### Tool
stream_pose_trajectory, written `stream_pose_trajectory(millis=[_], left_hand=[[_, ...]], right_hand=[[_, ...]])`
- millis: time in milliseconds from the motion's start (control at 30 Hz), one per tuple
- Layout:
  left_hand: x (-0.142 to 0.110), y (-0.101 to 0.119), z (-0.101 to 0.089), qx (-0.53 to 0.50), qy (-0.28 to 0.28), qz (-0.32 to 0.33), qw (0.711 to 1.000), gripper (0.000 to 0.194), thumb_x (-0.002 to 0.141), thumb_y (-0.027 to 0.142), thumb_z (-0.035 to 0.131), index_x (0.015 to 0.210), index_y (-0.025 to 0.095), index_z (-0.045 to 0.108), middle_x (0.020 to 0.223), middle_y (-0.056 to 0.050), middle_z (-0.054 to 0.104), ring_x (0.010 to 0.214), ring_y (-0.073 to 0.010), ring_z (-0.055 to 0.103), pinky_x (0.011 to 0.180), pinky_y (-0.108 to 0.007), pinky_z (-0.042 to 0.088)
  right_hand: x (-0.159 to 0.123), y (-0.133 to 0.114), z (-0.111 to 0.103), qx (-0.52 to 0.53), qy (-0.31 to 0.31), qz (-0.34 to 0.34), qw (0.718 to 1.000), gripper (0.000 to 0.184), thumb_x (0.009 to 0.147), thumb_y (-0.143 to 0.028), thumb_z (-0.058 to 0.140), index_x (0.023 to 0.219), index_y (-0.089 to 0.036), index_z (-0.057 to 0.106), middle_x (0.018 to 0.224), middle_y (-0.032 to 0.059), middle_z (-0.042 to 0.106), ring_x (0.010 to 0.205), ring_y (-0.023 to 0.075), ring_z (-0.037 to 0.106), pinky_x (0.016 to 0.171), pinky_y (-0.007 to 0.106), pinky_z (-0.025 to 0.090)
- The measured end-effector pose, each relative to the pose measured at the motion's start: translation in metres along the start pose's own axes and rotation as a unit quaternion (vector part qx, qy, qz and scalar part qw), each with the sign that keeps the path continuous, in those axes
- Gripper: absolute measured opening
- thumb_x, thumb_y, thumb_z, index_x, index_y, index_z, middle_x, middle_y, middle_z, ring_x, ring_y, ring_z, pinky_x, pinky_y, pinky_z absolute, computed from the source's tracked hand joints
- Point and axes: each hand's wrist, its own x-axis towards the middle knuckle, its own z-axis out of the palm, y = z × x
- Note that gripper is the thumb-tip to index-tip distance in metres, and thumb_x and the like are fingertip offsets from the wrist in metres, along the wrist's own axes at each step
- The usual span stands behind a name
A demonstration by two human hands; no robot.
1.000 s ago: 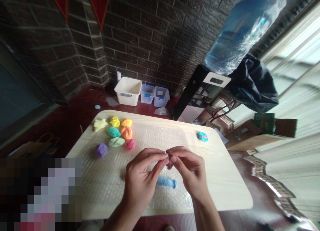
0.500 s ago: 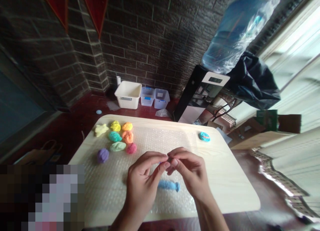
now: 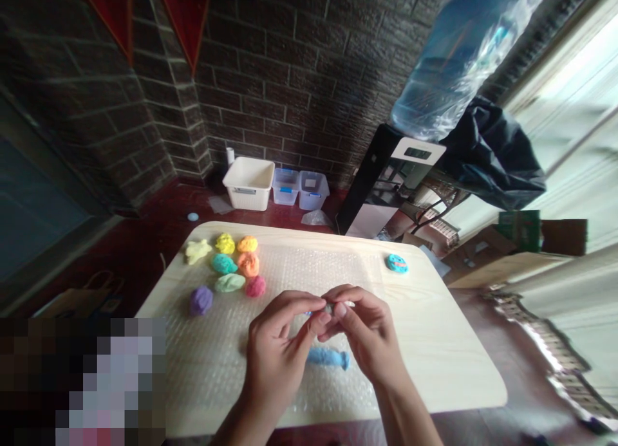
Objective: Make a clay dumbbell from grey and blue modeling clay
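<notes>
My left hand [image 3: 276, 343] and my right hand [image 3: 371, 333] meet over the middle of the table. Between the fingertips of both is a small greyish lump [image 3: 329, 308], mostly covered by the fingers. A bit of white shows at my right fingertips; I cannot tell what it is. Just below the hands, a blue roll of modelling clay [image 3: 328, 358] lies on bubble wrap [image 3: 212, 362], its left end hidden behind my left hand.
Several clay lumps sit at the table's left, among them a purple one [image 3: 201, 300] and a crimson one [image 3: 255, 286]. A turquoise clay disc [image 3: 396, 263] lies at the right. Beyond the table [image 3: 449, 362] stand a white bin [image 3: 248, 185] and a water dispenser [image 3: 374, 195].
Both hands stay together at nearly the same spot. My right fingers have shifted slightly, and more of the greyish lump and a bit of white now show between the fingertips.
</notes>
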Motion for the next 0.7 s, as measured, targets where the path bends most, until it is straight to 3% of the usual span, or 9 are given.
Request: stream_pose_trajectory(millis=[233, 333, 500, 700], left_hand=[[0.003, -0.003, -0.007, 0.045, -0.031, 0.029, 0.998, 0.015, 0.095, 0.014, 0.076, 0.1, 0.026, 0.084, 0.1, -0.004, 0.08, 0.094, -0.0181, 0.078, 0.082, -0.026, 0.065], [0.002, -0.003, -0.004, 0.049, -0.028, 0.029, 0.998, 0.013, 0.095, 0.015, 0.077, 0.102, 0.025, 0.083, 0.1, -0.004, 0.08, 0.096, -0.0187, 0.078, 0.084, -0.027, 0.065], [0.0, -0.003, -0.001, -0.003, -0.001, -0.03, 1.0, 0.012, 0.097, 0.021, 0.076, 0.108, 0.022, 0.081, 0.106, -0.007, 0.081, 0.1, -0.0228, 0.08, 0.088, -0.032, 0.068], [0.002, -0.004, -0.007, 0.013, -0.032, 0.01, 0.999, 0.015, 0.098, 0.016, 0.072, 0.101, 0.026, 0.083, 0.103, -0.004, 0.08, 0.1, -0.0192, 0.078, 0.087, -0.028, 0.067]], right_hand=[[0.0, -0.013, 0.0, -0.101, -0.046, -0.026, 0.993, 0.009, 0.099, -0.024, 0.077, 0.099, -0.022, 0.085, 0.097, 0.0077, 0.078, 0.068, 0.0148, 0.074, 0.058, 0.027, 0.065], [0.0, -0.011, -0.001, -0.091, -0.027, -0.021, 0.995, 0.008, 0.098, -0.026, 0.078, 0.098, -0.022, 0.085, 0.095, 0.0071, 0.079, 0.066, 0.0153, 0.074, 0.058, 0.028, 0.065], [0.001, -0.005, -0.003, -0.043, -0.001, -0.028, 0.999, 0.007, 0.097, -0.027, 0.081, 0.1, -0.022, 0.084, 0.099, 0.0072, 0.081, 0.065, 0.0155, 0.076, 0.059, 0.029, 0.067], [0.0, -0.013, -0.001, -0.081, -0.027, -0.017, 0.996, 0.007, 0.096, -0.026, 0.08, 0.096, -0.022, 0.086, 0.096, 0.0074, 0.08, 0.069, 0.016, 0.077, 0.064, 0.029, 0.069]])
